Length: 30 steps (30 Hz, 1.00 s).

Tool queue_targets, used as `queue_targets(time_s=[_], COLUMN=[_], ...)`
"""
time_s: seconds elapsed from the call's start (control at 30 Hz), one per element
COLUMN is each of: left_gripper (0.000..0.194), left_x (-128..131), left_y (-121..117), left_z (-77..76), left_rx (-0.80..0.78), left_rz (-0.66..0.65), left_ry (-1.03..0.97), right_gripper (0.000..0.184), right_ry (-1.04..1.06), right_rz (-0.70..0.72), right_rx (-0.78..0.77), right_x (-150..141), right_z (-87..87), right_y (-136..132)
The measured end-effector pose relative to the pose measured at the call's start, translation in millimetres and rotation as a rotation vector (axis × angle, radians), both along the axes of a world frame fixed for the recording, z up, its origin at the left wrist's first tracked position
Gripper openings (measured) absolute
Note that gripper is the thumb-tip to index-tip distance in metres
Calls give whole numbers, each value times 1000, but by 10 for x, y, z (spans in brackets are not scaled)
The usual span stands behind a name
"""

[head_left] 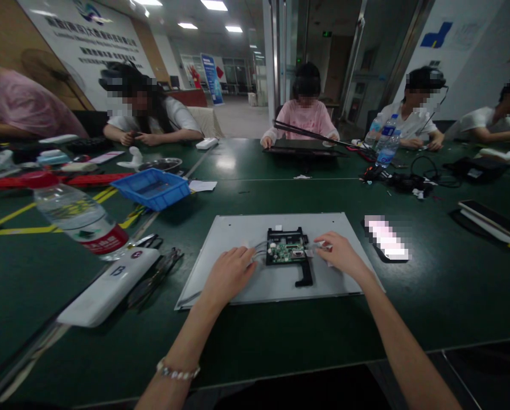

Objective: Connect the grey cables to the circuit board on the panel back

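A grey metal panel (238,233) lies flat on the green table in front of me. A small green circuit board (286,251) in a black frame sits on its middle. My left hand (229,273) rests on the panel just left of the board, fingers curled over thin wires there. My right hand (338,253) is at the board's right edge, fingertips pinched on a small whitish cable or connector.
A water bottle (78,219) lies at left above a white power bank (110,285) and some tools. A blue tray (152,189) stands farther back. A phone (385,238) lies right of the panel. Several other people work around the table.
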<state>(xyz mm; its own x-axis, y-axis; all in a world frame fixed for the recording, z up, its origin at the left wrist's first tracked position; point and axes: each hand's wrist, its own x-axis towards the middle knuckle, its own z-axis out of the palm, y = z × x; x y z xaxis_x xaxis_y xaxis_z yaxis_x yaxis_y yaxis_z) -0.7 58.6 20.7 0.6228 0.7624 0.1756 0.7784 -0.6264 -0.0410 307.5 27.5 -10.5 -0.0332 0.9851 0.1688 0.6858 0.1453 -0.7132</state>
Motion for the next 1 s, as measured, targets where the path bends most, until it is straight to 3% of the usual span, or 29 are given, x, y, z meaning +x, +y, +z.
queue_targets(time_s=[0.33, 0.5, 0.63, 0.77, 0.87, 1.0], left_gripper=[23, 18, 20, 21, 24, 25], left_x=[-35, -73, -122, -188, -220, -224], left_y=[-19, 8, 38, 70, 97, 138], left_z=[61, 79, 77, 77, 74, 33], left_rx=[-5, 31, 154, 258, 255, 209], left_rz=[-43, -73, -43, 43, 95, 102], left_ry=[-2, 38, 35, -11, 3, 51], right_gripper=[9, 12, 14, 26, 27, 27], right_ry=[-23, -76, -192, -219, -195, -186], right_rz=[46, -109, -220, -268, -217, 3], right_rx=[17, -9, -43, 57, 155, 218], right_x=[-90, 148, 307, 285, 141, -162], right_z=[-52, -49, -122, -186, -170, -19], right_y=[20, 50, 59, 92, 164, 357])
